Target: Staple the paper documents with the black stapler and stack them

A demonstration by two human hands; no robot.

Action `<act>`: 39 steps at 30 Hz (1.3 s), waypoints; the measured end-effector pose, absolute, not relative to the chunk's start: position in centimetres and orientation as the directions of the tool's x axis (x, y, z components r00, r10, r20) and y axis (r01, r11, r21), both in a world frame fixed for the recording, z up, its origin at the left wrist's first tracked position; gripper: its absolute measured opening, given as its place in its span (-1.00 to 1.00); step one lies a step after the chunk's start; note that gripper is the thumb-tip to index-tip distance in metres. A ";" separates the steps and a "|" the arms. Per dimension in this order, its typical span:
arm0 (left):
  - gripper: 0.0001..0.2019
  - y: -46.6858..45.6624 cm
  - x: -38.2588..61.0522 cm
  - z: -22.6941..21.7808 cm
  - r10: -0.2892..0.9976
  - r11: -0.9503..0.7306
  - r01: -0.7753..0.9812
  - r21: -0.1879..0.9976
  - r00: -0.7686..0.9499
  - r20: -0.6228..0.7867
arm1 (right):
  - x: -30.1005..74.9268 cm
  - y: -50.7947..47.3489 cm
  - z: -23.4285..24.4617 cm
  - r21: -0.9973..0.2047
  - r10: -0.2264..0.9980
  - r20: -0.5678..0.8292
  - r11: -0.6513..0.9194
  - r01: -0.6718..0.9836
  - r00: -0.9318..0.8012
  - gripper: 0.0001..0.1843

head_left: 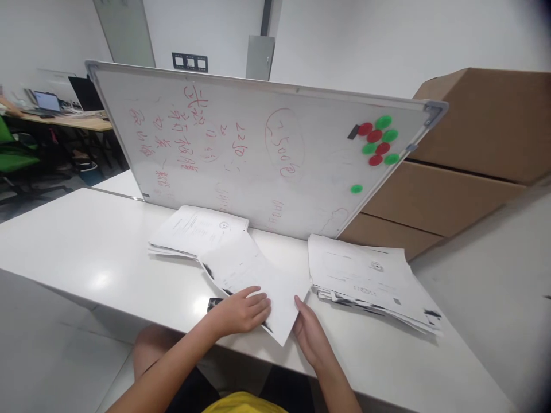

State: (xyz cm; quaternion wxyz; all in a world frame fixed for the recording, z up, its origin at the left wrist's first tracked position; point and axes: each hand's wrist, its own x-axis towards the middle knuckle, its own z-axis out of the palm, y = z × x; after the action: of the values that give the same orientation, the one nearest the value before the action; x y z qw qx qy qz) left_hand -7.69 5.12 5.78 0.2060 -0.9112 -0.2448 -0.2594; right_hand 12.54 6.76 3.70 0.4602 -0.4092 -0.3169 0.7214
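Observation:
A white sheet of paper with dark smudges along its lower left edge is between my hands, slanted near the front of the table. My left hand lies across that edge, its fingers bent over the top face and its thumb hidden. At the right edge, my right hand pinches the sheet, thumb on top and fingers underneath. The sheet's far left part overlaps a stack of printed papers. Further right sits a thicker, uneven stack of papers with black marks on some edges.
A whiteboard with red writing and round magnets stands along the back of the white table. Brown cardboard boxes rise behind it on the right. A small black object lies beside my left wrist. A green chair is far left.

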 end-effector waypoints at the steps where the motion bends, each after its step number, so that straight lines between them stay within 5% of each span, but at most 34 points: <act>1: -0.80 4.8 -7.2 5.8 0.331 -0.799 0.543 -0.257 0.755 0.566 | 12.6 6.6 3.6 -0.830 0.926 -0.313 -0.374 -0.415 -0.210 -0.56; 7: -0.81 3.2 -5.9 5.0 0.305 -0.827 0.494 -0.270 0.796 0.522 | 16.6 5.7 1.4 -0.884 0.940 -0.336 -0.339 -0.321 -0.066 -0.55; 12: -0.78 2.7 -5.1 4.2 0.379 -0.781 0.605 -0.156 0.657 0.652 | 23.9 4.9 -0.3 -0.899 0.916 -0.391 -0.359 -0.250 0.093 -0.54; 17: -0.55 4.5 -3.2 4.2 0.777 -0.394 0.806 0.441 0.037 0.628 | 29.9 3.7 0.0 -0.953 0.933 -0.281 -0.244 -0.180 0.225 -0.49; 20: -0.51 6.4 -2.0 4.1 0.925 -0.197 0.523 0.829 -0.180 0.333 | 31.7 3.5 0.4 -0.959 0.926 -0.277 -0.248 -0.140 0.257 -0.54; 22: -0.55 7.5 -1.6 4.1 0.973 -0.095 0.322 0.942 -0.170 0.157 | 32.5 3.6 0.6 -0.966 0.926 -0.254 -0.226 -0.127 0.280 -0.59; 26: -0.56 8.5 -1.6 4.6 0.954 -0.084 0.288 0.954 -0.254 0.161 | 33.6 4.0 1.2 -0.982 0.922 -0.176 -0.139 -0.129 0.344 -0.60; 32: -0.64 6.4 -1.5 5.6 0.971 -0.241 0.134 0.961 0.038 0.238 | 32.8 4.2 1.2 -0.979 0.867 -0.062 0.045 -0.200 0.495 -0.62; 39: -0.69 4.0 -3.4 5.3 0.918 -0.362 0.264 0.894 -0.067 0.392 | 30.4 4.1 -0.7 -0.989 0.889 -0.135 -0.146 -0.008 0.437 -0.56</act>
State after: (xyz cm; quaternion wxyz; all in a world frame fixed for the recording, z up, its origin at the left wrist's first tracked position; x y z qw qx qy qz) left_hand -3.44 4.05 5.32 -0.2972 -0.6150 -0.4802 -0.5503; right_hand 30.42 4.12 -0.68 0.5552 -0.6404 -0.3443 0.4039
